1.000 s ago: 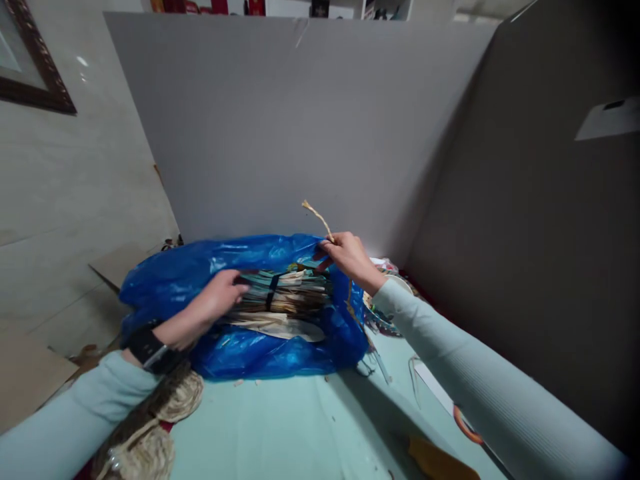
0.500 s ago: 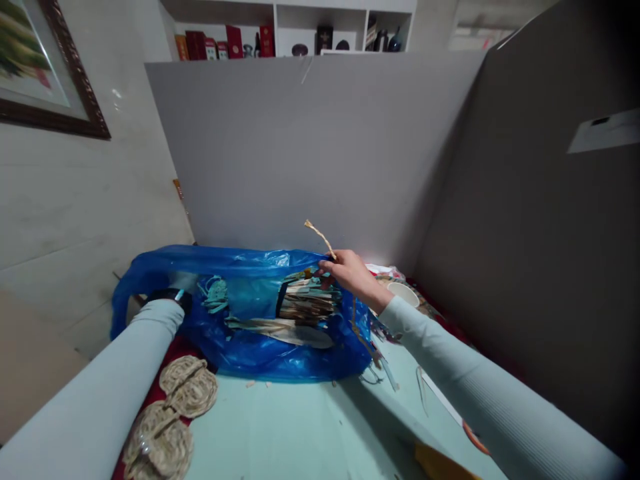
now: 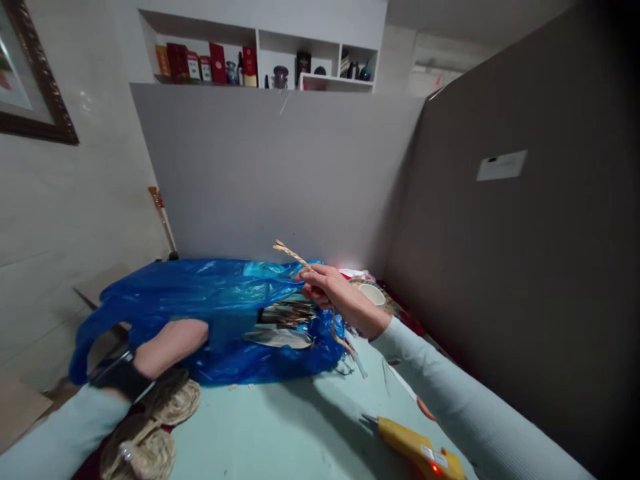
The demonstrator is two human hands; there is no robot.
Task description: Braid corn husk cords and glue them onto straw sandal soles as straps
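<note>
The blue plastic bag (image 3: 165, 287) lies on its side across the pale green table (image 3: 260, 433), its mouth gaping toward the front. Inside, near its right end, sits a bundle of thin brown strips (image 3: 290, 312), with a pale, flat leaf-like piece (image 3: 280, 337) lying just in front of it. Above that end, the right hand (image 3: 333, 288) is closed, thumb and fingers pinching a twisted cord (image 3: 293, 253); the cord's frayed tip points up and to the left, and a thin strand hangs below the hand at the bag's right edge. The left hand (image 3: 175, 343) reaches into the bag from the left; its fingers are covered by the blue plastic, so I cannot tell how far open they are or whether they hold anything. A dark watch (image 3: 123, 375) circles that wrist.

Close to the left forearm lie two coiled, woven pieces (image 3: 180, 402). To the right of the bag stands a white bowl (image 3: 373, 294). Nearer the front right are a yellow glue gun (image 3: 420, 450) with a red light glowing on it, and an orange handle (image 3: 426, 409) beside the right sleeve. Behind the bag rises a grey panel (image 3: 280, 173), and above it a white shelf (image 3: 258, 57) carries boxes and small vessels.
</note>
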